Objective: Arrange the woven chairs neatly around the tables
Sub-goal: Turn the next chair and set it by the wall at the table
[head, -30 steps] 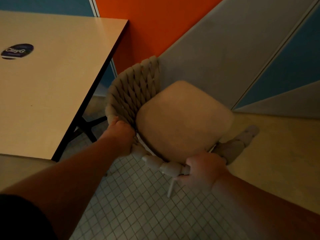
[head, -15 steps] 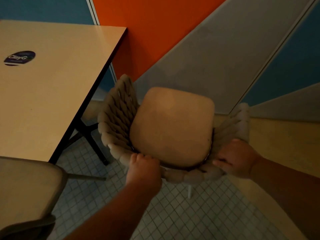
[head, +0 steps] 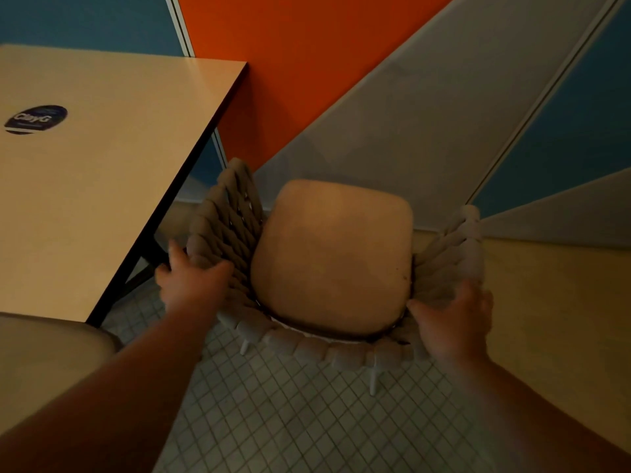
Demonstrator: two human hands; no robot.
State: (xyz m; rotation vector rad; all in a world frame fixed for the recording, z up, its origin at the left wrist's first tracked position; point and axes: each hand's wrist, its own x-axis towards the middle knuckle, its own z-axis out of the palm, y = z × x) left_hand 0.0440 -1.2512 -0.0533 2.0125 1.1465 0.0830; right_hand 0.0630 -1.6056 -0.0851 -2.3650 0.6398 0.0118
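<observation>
A woven chair (head: 345,353) with a thick grey rope rim and a tan seat cushion (head: 334,254) stands below me on the tiled floor, just right of the table's corner. The light wooden table (head: 102,165) has a dark edge and a round dark sticker. My left hand (head: 191,281) grips the chair's left woven arm, fingers spread over the rim. My right hand (head: 454,319) holds the right woven arm near the back curve. The chair's seat front points toward the wall.
A wall of orange (head: 293,63), grey and blue panels stands close behind the chair. Another chair's seat (head: 44,363) shows at the lower left, under the table edge. Black table legs (head: 143,268) stand left of the chair. Small-tiled floor lies beneath; yellow floor runs to the right.
The chair has turned so its seat front faces the wall squarely. Both hands have slid outward from the back rim to the two side arms.
</observation>
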